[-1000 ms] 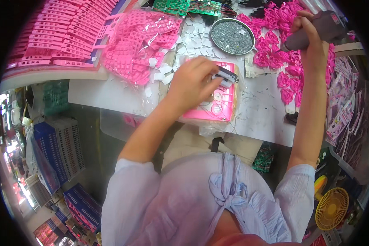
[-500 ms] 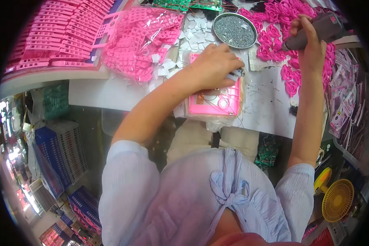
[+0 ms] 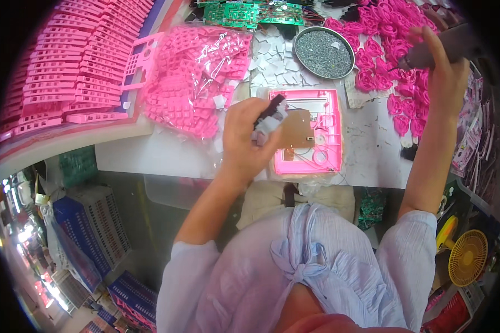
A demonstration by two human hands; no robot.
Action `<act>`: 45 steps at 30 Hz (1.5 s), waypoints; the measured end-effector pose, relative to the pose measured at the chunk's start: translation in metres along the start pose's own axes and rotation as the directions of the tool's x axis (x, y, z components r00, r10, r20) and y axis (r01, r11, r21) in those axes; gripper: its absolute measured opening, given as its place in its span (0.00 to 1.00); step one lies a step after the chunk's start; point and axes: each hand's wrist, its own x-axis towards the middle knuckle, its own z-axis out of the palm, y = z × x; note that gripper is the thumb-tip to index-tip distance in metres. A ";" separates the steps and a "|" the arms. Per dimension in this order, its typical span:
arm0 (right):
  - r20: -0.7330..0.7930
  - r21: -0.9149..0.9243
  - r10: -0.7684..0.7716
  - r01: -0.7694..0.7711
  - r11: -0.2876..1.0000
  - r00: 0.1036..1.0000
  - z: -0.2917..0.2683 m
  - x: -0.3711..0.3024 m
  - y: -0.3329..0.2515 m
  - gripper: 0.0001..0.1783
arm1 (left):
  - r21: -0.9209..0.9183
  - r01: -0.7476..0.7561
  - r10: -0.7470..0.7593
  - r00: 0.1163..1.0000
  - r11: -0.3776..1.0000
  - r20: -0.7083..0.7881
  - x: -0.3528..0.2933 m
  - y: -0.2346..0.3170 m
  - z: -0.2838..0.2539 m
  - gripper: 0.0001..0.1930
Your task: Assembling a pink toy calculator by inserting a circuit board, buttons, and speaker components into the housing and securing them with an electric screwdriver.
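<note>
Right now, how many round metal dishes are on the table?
1: the round metal dish stands at the table's far side, beyond the pink housing. Others may be hidden.

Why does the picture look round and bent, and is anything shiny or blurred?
Head view: a fisheye lens bends the white table edge and leaves black corners; glare glints on the clear plastic bag of pink parts; the left hand looks fairly sharp, while the rim smears slightly.
</note>
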 end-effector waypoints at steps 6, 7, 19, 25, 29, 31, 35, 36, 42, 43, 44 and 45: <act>-0.119 0.905 0.552 -0.139 0.403 0.825 -0.008 0.043 -0.067 0.18 | 0.003 0.226 -0.226 0.974 0.974 0.009 -0.038 -0.004 0.000 0.21; 0.019 0.985 0.579 -0.114 0.128 0.815 -0.011 0.040 -0.059 0.19 | 0.005 0.240 -0.240 0.971 0.971 0.003 -0.042 -0.003 0.000 0.21; 0.315 0.932 0.469 -0.177 -0.315 0.825 0.001 -0.024 -0.027 0.42 | 0.100 0.258 -0.260 0.966 0.961 0.006 -0.043 0.006 0.005 0.20; 0.163 0.986 0.449 -0.162 -0.042 0.878 0.009 0.009 -0.050 0.46 | -0.011 0.265 -0.265 0.964 0.964 -0.023 -0.052 0.004 0.009 0.20; 0.097 0.994 0.433 -0.107 -0.001 0.896 0.003 0.016 -0.050 0.53 | -0.101 0.276 -0.279 0.960 0.956 -0.021 -0.048 0.005 0.015 0.28; 0.109 0.993 0.466 -0.114 -0.017 0.878 0.008 0.020 -0.054 0.53 | -0.073 0.313 -0.314 0.949 0.947 0.001 -0.051 0.003 0.013 0.31; 0.090 0.995 0.466 -0.059 -0.082 0.880 0.014 0.017 -0.051 0.50 | -0.031 0.324 -0.321 0.944 0.946 0.078 -0.056 -0.001 0.010 0.34; 0.096 0.995 0.488 -0.071 -0.069 0.868 0.013 0.018 -0.053 0.49 | -0.028 0.316 -0.313 0.947 0.948 0.074 -0.057 -0.001 0.010 0.34; 0.182 0.983 0.594 -0.140 -0.116 0.784 0.007 0.030 -0.068 0.43 | -0.012 0.265 -0.265 0.964 0.964 0.008 -0.057 -0.003 0.012 0.35; 0.196 0.977 0.561 -0.108 -0.186 0.805 0.013 0.025 -0.059 0.42 | 0.044 0.250 -0.250 0.968 0.967 -0.013 -0.057 -0.003 0.010 0.34; 0.223 0.965 0.556 -0.099 -0.245 0.801 0.015 0.017 -0.054 0.41 | 0.107 0.246 -0.245 0.969 0.963 -0.022 -0.058 -0.003 0.007 0.34; 0.244 0.952 0.558 -0.087 -0.293 0.793 0.013 0.007 -0.048 0.40 | 0.044 0.296 -0.296 0.955 0.954 -0.006 -0.058 -0.002 0.009 0.34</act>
